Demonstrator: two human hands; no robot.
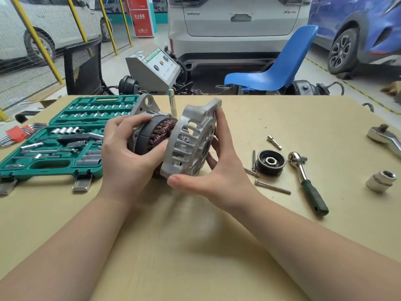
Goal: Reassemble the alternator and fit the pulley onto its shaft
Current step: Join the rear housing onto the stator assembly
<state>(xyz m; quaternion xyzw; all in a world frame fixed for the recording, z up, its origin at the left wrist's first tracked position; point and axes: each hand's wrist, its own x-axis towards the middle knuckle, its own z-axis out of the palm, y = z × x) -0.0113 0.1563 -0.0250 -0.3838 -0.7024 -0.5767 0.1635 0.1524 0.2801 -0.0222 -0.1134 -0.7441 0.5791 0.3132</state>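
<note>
Head view: left hand (125,148) grips the stator body (149,135), right hand (217,174) clasps the end housing (191,140) just right of it, tilted off-axis.

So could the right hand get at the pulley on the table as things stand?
Probably not yet: the right hand grips the front housing. The pulley lies uncovered just right of it, so the path looks free once the hand lets go.
</note>
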